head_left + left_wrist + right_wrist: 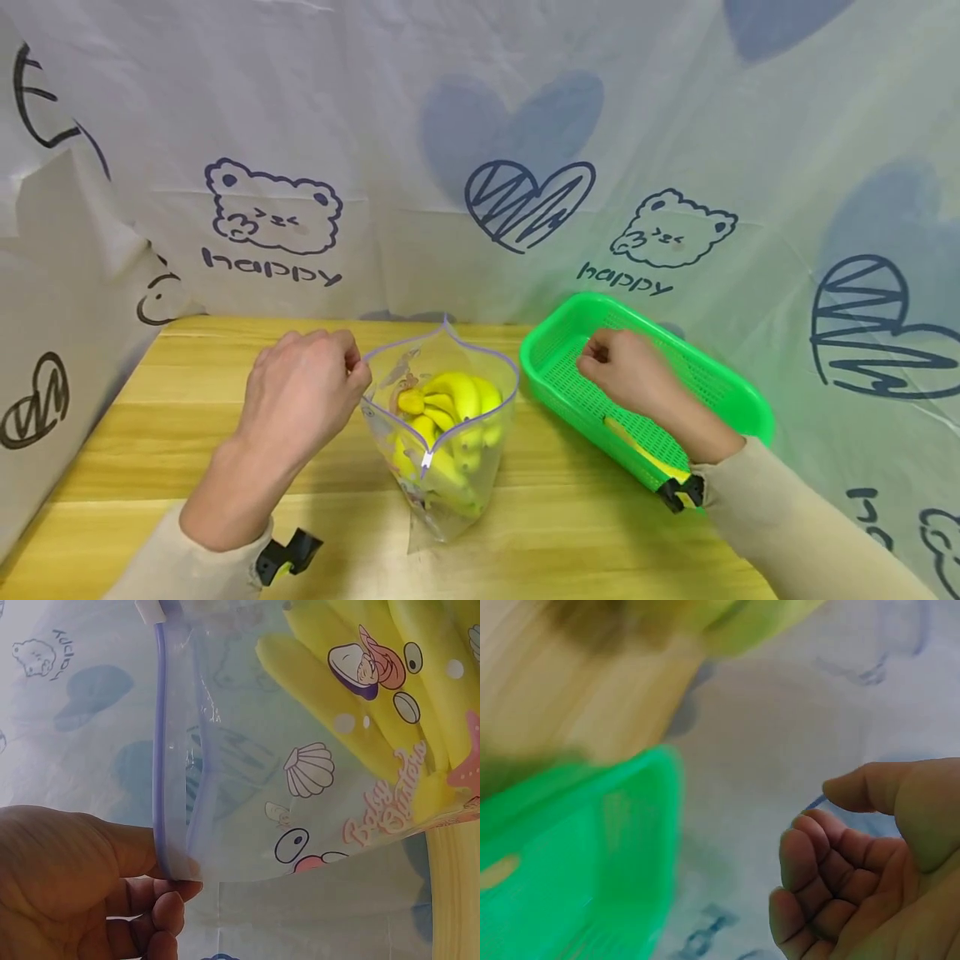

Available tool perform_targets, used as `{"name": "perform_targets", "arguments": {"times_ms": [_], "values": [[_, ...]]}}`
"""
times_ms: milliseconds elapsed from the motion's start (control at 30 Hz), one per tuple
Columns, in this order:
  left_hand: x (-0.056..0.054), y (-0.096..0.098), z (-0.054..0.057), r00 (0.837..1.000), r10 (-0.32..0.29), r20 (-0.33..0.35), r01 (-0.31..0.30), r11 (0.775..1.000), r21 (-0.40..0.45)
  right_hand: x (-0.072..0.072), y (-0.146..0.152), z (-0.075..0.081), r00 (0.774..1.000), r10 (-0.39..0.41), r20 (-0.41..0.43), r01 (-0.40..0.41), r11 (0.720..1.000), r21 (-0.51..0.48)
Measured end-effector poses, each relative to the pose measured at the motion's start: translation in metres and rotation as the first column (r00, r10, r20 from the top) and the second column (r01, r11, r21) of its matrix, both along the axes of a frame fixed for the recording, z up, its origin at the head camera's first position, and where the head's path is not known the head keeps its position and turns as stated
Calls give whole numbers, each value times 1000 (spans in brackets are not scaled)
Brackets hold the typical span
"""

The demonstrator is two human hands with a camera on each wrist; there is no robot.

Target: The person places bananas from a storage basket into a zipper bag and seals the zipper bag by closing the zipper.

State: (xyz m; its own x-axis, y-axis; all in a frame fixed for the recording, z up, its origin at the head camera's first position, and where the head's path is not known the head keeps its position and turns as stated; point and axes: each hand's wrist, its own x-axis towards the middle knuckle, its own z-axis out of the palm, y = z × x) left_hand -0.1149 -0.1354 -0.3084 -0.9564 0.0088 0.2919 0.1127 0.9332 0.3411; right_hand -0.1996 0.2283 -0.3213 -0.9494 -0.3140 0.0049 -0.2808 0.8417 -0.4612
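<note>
A clear zip bag (442, 527) with a purple zip rim and a white slider stands with its mouth spread wide. Yellow bananas (457, 392) fill much of it. My left hand (303, 392) pinches the rim at the bag's left corner between thumb and fingers, as the left wrist view shows closely. Over the green basket (551, 325) hovers my right hand (630, 367), fingers loosely curled, thumb apart from them, nothing held. A yellow banana (645, 450) lies in the basket, partly hidden by the right forearm and the basket's near wall.
The bag and basket stand on a wood-grain table (330, 517). Behind and at both sides hangs a pale cloth (405, 125) with printed hearts and bears. The basket lies slantwise, to the right of the bag.
</note>
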Motion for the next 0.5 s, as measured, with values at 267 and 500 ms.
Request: {"name": "perform_targets", "arguments": {"times_ms": [267, 500], "values": [[1, 1, -2, 1000, 2, 14, -2, 1000, 8, -9, 62, -43, 980, -27, 196, -28, 962, 273], [0, 2, -1, 1000, 4, 2, -4, 1000, 8, -15, 99, -85, 921, -33, 388, -110, 934, 339]]}}
